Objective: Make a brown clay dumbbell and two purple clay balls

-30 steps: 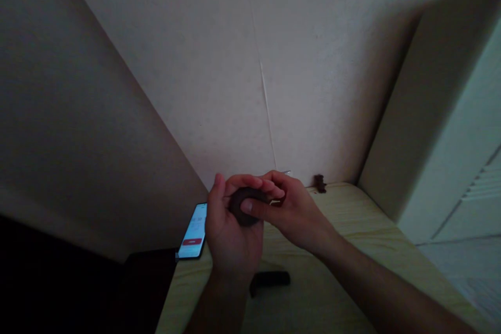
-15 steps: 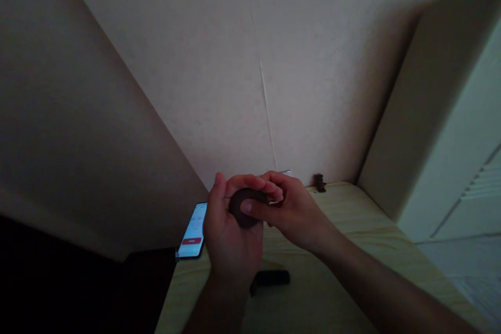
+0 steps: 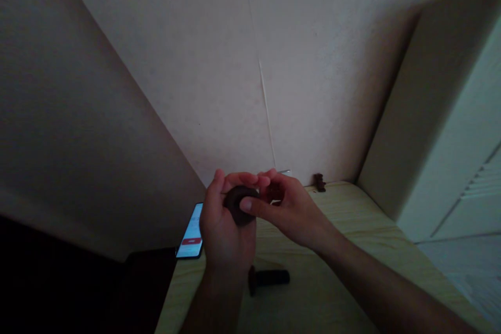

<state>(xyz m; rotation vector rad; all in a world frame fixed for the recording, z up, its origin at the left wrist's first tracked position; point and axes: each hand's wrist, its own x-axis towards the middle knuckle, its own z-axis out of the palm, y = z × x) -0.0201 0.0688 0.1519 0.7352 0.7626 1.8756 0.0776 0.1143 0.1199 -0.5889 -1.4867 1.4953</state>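
A dark brown, rounded lump like modelling clay (image 3: 236, 209) rests in the palm of my left hand (image 3: 227, 240). The fingers of that hand curl around its far side. From the right, my right hand (image 3: 291, 209) presses its thumb into the lump's face, with the other fingers bent behind near the left fingertips. The lump's underside is hidden by the palm. Below the hands, on the wooden table (image 3: 313, 292), lies a dark cylindrical piece with a wider disc-like left end (image 3: 270, 277).
A phone with a lit screen (image 3: 190, 237) lies at the table's left edge. Against the wall (image 3: 219, 88) sit a small brown piece (image 3: 320, 182) and a thin metallic stick (image 3: 285, 171), partly hidden by my hand. A pale cabinet (image 3: 438, 156) stands on the right.
Both hands have shifted slightly, the left one leftward with the lump. The lump shows a hollow around my thumb now. More of the dark cylindrical piece's disc-like end is uncovered.
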